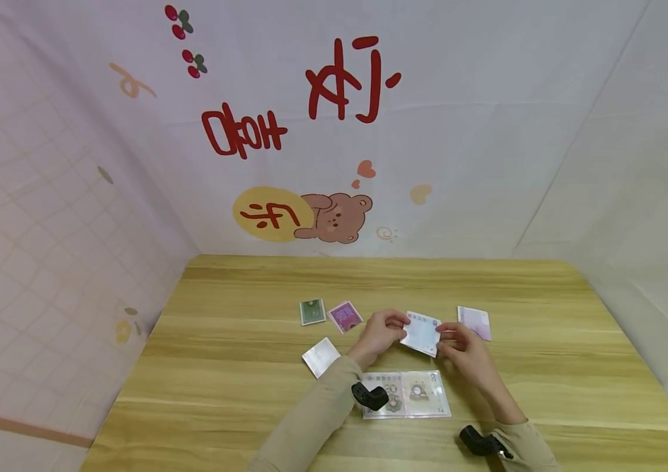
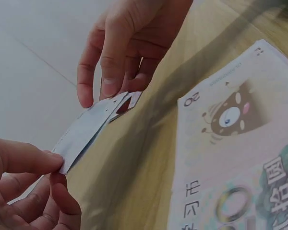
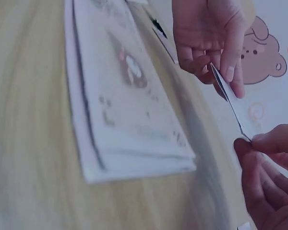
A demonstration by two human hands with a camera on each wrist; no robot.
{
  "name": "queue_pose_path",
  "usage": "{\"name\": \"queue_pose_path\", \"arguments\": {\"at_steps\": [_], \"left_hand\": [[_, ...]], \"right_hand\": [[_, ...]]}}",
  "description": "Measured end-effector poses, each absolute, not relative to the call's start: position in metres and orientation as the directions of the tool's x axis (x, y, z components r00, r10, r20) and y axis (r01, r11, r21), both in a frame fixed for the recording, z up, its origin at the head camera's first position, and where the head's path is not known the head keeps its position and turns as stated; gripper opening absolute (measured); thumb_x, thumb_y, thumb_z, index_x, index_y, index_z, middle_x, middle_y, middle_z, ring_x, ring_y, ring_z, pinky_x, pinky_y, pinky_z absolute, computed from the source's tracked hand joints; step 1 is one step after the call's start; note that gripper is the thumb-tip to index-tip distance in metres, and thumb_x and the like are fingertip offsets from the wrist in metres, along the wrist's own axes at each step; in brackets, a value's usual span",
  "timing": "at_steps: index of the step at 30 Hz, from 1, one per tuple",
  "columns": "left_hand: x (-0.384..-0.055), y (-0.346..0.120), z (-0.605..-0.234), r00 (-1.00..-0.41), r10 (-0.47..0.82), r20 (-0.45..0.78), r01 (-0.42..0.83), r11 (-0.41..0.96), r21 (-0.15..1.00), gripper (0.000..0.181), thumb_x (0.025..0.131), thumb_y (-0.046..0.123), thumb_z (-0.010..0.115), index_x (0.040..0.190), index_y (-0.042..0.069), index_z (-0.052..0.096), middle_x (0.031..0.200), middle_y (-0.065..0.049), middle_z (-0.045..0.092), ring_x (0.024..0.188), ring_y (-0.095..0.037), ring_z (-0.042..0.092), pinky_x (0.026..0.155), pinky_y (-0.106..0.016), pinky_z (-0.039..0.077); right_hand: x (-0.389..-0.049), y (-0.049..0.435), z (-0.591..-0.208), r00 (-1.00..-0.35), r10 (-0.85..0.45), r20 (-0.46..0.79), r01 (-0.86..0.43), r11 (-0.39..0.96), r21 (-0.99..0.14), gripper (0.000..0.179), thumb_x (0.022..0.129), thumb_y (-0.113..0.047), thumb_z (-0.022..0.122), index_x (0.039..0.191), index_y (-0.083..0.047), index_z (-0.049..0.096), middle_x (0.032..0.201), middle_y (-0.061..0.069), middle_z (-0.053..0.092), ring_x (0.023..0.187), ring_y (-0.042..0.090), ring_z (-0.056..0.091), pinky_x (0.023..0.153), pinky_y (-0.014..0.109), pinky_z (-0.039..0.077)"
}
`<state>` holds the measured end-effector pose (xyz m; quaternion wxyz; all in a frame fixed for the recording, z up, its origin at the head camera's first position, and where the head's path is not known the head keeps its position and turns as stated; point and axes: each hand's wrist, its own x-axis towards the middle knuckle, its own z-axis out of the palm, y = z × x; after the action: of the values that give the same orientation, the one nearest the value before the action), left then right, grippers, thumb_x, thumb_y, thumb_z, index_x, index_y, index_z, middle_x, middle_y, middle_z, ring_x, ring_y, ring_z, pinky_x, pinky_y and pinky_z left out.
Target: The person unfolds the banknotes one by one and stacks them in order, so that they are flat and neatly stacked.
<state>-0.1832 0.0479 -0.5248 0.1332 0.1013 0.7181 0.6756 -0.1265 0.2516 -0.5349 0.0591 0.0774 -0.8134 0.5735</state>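
While left hand (image 1: 377,337) and right hand (image 1: 468,356) pinch opposite edges of the folded note (image 1: 421,334), the note stack (image 1: 427,398) lies just on the near side, long axis left-right.

On my feed I have the banknote (image 1: 419,396) before the held note (image 1: 421,333), paired notes (image 1: 313,312) toward the table's (image 1: 227,367) far-left corner, and a lone note (image 1: 474,322) toward its far-right corner.

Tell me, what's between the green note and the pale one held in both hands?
From the green note toward the held pale note come the magenta note, then the left hand; the head view shows this.
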Motion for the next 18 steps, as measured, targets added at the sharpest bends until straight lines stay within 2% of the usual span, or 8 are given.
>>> {"name": "queue_pose_path", "arguments": {"at_steps": [3, 10, 15, 18], "left_hand": [[-0.183, 0.045, -0.522, -0.944, 0.326, -0.046, -0.038, 0.031, 0.999, 0.025, 0.075, -0.017, 0.063, 0.099, -0.010, 0.066, 0.094, -0.021, 0.066, 0.082, -0.020, 0.060, 0.067, -0.020, 0.048], [-0.179, 0.035, -0.522, -0.933, 0.354, -0.069, -0.051, 0.059, 0.997, 0.024, 0.075, -0.015, 0.065, 0.097, -0.006, 0.066, 0.093, -0.013, 0.067, 0.083, -0.020, 0.061, 0.068, -0.021, 0.049], [-0.174, 0.029, -0.528, -0.916, 0.396, -0.057, 0.007, 0.158, 0.987, 0.023, 0.078, -0.010, 0.069, 0.100, -0.002, 0.069, 0.097, -0.011, 0.069, 0.085, -0.017, 0.063, 0.075, -0.024, 0.050], [-0.170, 0.029, -0.524, -0.917, 0.398, -0.033, 0.071, 0.243, 0.967, 0.023, 0.079, -0.004, 0.072, 0.102, 0.001, 0.070, 0.100, -0.010, 0.069, 0.091, -0.021, 0.063, 0.080, -0.027, 0.049]], "right_hand": [[-0.128, 0.249, -0.532, -0.983, -0.049, 0.178, -0.185, 0.253, -0.950, 0.029, 0.084, 0.014, 0.063, 0.112, 0.012, 0.056, 0.099, 0.029, 0.063, 0.086, 0.009, 0.064, 0.071, 0.020, 0.053], [-0.127, 0.240, -0.524, -0.989, -0.029, 0.147, -0.150, 0.172, -0.974, 0.038, 0.083, 0.016, 0.062, 0.119, 0.012, 0.049, 0.101, 0.034, 0.061, 0.085, 0.010, 0.064, 0.069, 0.022, 0.054], [-0.126, 0.231, -0.518, -0.990, -0.043, 0.136, -0.141, 0.147, -0.979, 0.045, 0.082, 0.017, 0.063, 0.123, 0.013, 0.045, 0.102, 0.035, 0.060, 0.082, 0.013, 0.065, 0.067, 0.022, 0.053], [-0.126, 0.228, -0.518, -0.990, -0.060, 0.129, -0.136, 0.132, -0.982, 0.046, 0.082, 0.017, 0.062, 0.124, 0.012, 0.044, 0.103, 0.035, 0.060, 0.082, 0.013, 0.065, 0.069, 0.022, 0.053]]}}
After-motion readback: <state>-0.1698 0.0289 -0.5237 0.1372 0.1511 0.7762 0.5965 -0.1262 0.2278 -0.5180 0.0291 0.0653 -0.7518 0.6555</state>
